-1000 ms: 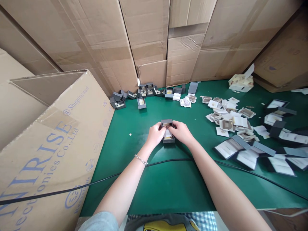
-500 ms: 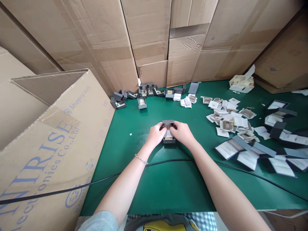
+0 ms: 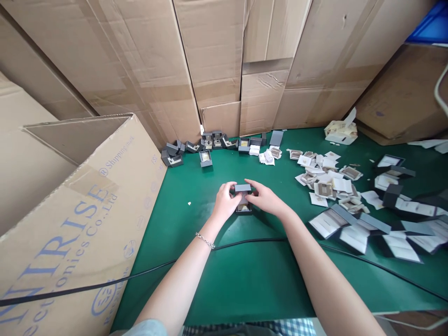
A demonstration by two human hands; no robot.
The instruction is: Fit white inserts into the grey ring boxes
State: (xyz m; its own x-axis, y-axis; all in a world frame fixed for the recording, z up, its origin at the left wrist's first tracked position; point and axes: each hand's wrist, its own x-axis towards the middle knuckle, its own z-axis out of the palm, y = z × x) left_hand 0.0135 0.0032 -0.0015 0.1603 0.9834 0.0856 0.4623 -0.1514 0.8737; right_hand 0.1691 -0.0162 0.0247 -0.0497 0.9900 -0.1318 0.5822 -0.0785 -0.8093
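A small dark grey hinged box (image 3: pixel 243 188) stands on the green table between my two hands, its lid tilted up. My left hand (image 3: pixel 226 201) grips its left side, with the thumb reaching to the inside. At the right side, my right hand (image 3: pixel 264 197) has its thumb at the opening and its index finger stretched along behind the lid. Something pale and gold-coloured shows inside the box, too small to make out. Just beyond, a similar open box (image 3: pixel 206 159) with a pale insert stands by itself.
Several dark boxes (image 3: pixel 191 147) line the cardboard at the back. To the right lie a pile of white paper packets (image 3: pixel 325 179) and open boxes with white linings (image 3: pixel 357 233). A black cable (image 3: pixel 252 241) crosses the table. A large carton (image 3: pixel 87 224) stands left, a tissue pack (image 3: pixel 341 130) back right.
The box's lid has tipped forward, so its top shows more. My right fingers have spread and risen behind it. The whole view has shifted slightly.
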